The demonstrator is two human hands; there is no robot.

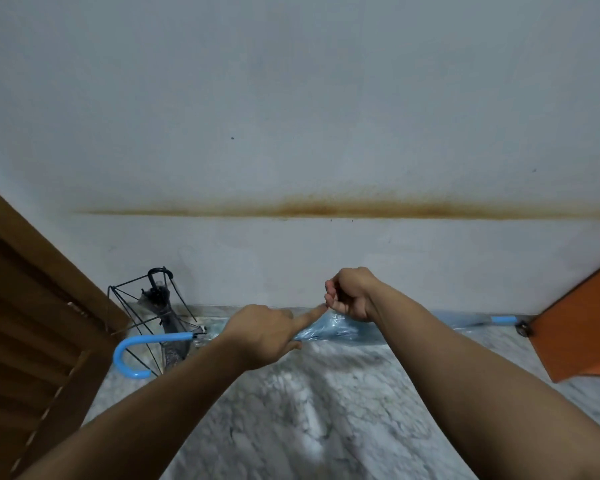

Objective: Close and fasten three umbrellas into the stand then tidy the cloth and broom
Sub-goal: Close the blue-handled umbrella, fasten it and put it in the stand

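Both forearms reach forward, meeting at centre frame. The left hand (260,329) grips the folded blue umbrella (329,329), forefinger stretched toward 2 o'clock. The right hand (352,294) is clenched just above the canopy, pinching something too small to tell. Below lies a marbled floor (309,403) under a stained white wall (298,133). The wire stand (142,306), at 9 o'clock, holds a dark umbrella (160,299).

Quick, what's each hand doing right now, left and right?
Left hand: closed around the blue umbrella, index finger extended along it.
Right hand: fingers curled shut at the umbrella's folded canopy; what it pinches cannot be told.
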